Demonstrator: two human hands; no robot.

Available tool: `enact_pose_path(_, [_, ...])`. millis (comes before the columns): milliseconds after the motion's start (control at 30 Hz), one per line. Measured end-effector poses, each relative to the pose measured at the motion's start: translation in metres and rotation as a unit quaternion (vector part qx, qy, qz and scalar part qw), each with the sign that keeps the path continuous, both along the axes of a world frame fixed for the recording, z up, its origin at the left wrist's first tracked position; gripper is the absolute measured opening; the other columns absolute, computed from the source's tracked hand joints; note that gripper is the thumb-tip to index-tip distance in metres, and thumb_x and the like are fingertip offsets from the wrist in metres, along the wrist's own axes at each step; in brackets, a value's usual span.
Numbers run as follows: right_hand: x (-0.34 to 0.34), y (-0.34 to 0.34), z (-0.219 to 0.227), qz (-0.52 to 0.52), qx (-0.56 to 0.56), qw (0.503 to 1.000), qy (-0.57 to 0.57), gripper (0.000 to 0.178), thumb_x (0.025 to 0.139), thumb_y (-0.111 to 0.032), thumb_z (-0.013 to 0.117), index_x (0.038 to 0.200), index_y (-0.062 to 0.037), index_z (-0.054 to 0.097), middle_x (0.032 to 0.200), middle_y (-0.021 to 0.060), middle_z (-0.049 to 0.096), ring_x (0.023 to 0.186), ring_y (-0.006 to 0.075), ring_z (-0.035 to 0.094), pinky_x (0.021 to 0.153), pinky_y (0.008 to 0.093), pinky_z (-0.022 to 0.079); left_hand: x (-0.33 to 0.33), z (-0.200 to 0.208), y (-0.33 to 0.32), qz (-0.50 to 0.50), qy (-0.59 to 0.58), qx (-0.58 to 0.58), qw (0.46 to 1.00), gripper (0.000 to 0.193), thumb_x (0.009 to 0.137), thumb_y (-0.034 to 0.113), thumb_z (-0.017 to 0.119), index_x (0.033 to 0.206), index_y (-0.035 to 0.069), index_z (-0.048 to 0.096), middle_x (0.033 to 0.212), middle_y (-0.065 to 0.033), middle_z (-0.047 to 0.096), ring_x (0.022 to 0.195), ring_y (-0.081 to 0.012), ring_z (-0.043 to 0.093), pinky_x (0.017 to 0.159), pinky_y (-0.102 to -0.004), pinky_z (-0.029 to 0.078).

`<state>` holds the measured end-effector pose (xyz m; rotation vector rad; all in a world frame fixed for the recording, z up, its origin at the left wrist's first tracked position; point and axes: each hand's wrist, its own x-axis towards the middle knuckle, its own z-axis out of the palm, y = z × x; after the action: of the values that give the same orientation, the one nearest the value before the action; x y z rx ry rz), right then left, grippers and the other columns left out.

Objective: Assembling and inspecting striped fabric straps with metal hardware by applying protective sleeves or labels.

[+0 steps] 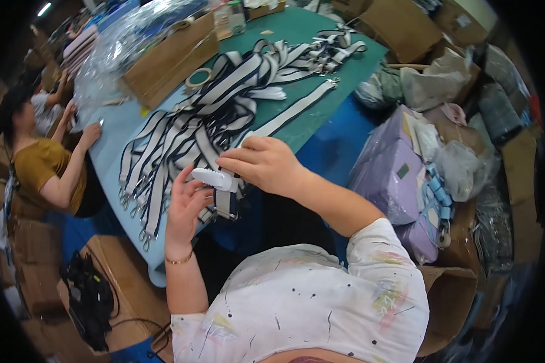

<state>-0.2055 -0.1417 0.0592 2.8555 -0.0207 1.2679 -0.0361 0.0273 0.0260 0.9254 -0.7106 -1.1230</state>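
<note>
My right hand [263,163] is closed, its fingers pinching a white strap with navy edges [226,204] at a white piece with a bumpy edge [215,178]. I cannot make out exactly what that piece is. The strap's short folded end hangs below it. Close by on the left, my left hand [186,202] has its fingers apart, with the tips next to the white piece. Beyond my hands lies a heap of similar straps [218,91] with metal hooks. One strap [296,109] stretches away from my right hand to a metal clasp.
The table has a green mat [327,115] and a light blue cover [106,154]. A cardboard box [169,63] and a tape roll [198,77] are at the back. Wrapped purple bags [384,169] stand at right. A person in a mustard top [42,163] works at left.
</note>
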Motion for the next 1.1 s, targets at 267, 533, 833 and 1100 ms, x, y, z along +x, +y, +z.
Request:
enact_pose_path(267, [-0.096,-0.135,0.132,-0.295,-0.131,0.936,-0.142,0.046,0.070,-0.010,0.072,0.113,-0.0269,0.065,0.088,0.0015,0.054,0.067,0.0179,0.059,0.056,0.0305,0.051,0.034,-0.057,0.035,0.203,-0.198,0.103,0.953,0.048,0.087,-0.004,0.058,0.132,0.001,0.040,0.104,-0.0072,0.055,0.086,-0.0096,0.054,0.079,-0.0217,0.047])
enact_pose_path(533, [-0.195,-0.210,0.258,-0.021,0.248,0.781,-0.572,0.020,0.090,-0.005,0.052,0.109,-0.0058,0.055,0.108,0.0078,0.062,0.083,0.0183,0.063,0.067,0.0289,0.055,0.031,-0.063,0.043,0.227,-0.224,0.085,0.944,0.036,0.090,-0.003,0.055,0.124,0.000,0.047,0.099,-0.0062,0.057,0.082,-0.0102,0.056,0.075,-0.0213,0.047])
enact_pose_path(833, [-0.309,-0.325,0.279,0.092,0.163,0.961,-0.203,0.036,0.092,-0.021,0.059,0.124,-0.0048,0.055,0.124,0.0114,0.059,0.097,0.0235,0.065,0.078,0.0258,0.057,0.029,-0.066,0.043,0.273,-0.221,0.125,0.928,0.022,0.092,0.001,0.054,0.114,0.000,0.051,0.094,-0.0045,0.057,0.078,-0.0101,0.057,0.070,-0.0208,0.047])
enact_pose_path(1100, [-0.294,-0.427,0.237,-0.152,0.210,0.898,-0.355,0.030,0.092,-0.020,0.056,0.116,-0.0015,0.061,0.104,0.0053,0.064,0.094,0.0143,0.060,0.079,0.0256,0.048,0.032,-0.067,0.046,0.285,-0.226,0.147,0.920,0.020,0.092,0.002,0.054,0.112,0.000,0.051,0.092,-0.0046,0.058,0.076,-0.0102,0.057,0.067,-0.0204,0.046])
